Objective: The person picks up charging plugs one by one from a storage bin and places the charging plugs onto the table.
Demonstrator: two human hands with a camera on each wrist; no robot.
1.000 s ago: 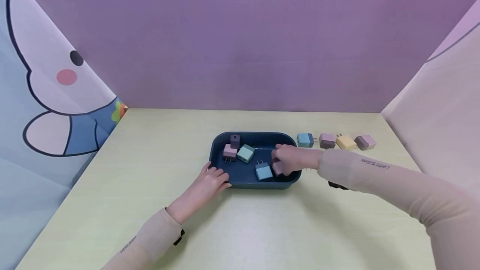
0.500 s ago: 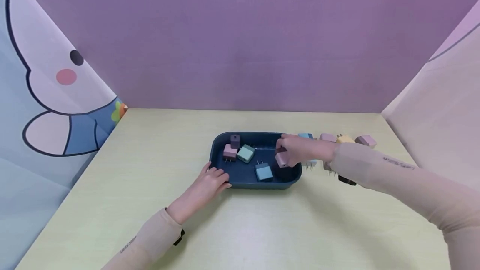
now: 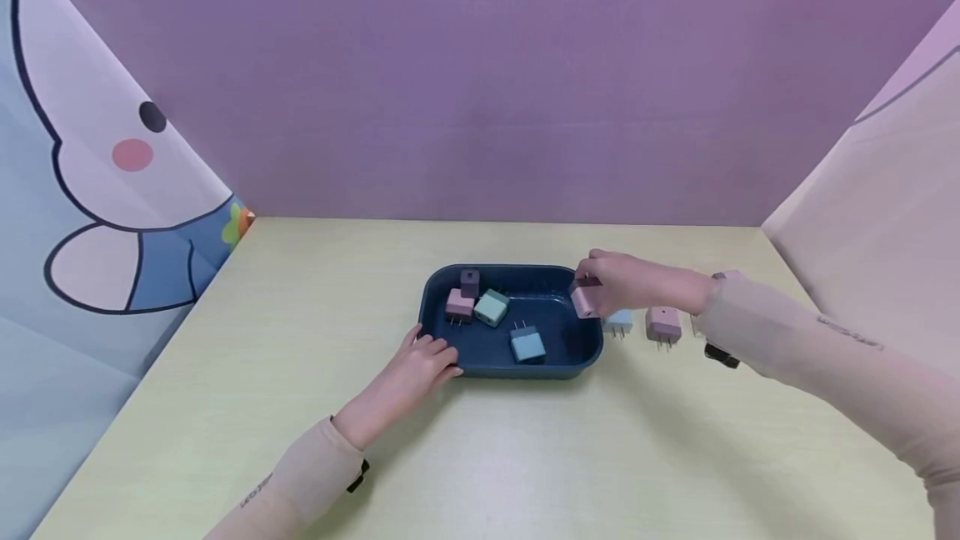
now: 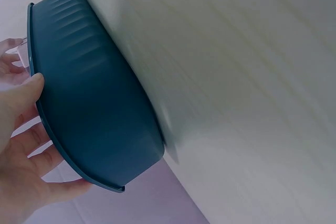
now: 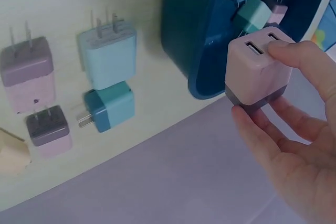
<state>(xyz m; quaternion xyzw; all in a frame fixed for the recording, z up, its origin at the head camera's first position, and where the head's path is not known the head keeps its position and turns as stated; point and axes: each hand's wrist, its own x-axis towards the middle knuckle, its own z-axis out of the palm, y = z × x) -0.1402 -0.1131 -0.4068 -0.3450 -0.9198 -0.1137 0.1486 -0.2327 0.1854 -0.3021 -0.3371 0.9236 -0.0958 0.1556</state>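
My right hand (image 3: 637, 280) pinches a pink USB wall charger (image 5: 257, 69) over the right rim of the dark blue tray (image 3: 555, 371). In the right wrist view, the charger's two USB ports face up, and its darker base points down. My left hand (image 3: 412, 365) grips the tray's front left corner; in the left wrist view, the thumb (image 4: 32, 85) presses the rim and the fingers reach round it. Inside the tray lie a blue charger (image 3: 528, 345), a mint charger (image 3: 492, 307), a pink charger (image 3: 459, 306) and a dark purple one (image 3: 470, 282).
Right of the tray, several more chargers lie on the pale table (image 3: 525, 457), among them a light blue one (image 5: 108, 56), a teal one (image 5: 113, 106), a pink one (image 3: 663, 324) and a yellow one (image 5: 13, 153). A purple backdrop (image 3: 487, 90) stands behind.
My right hand has lifted the pink charger from the tray's right end and moved right and back with it to the rim. The left hand and tray have not moved.
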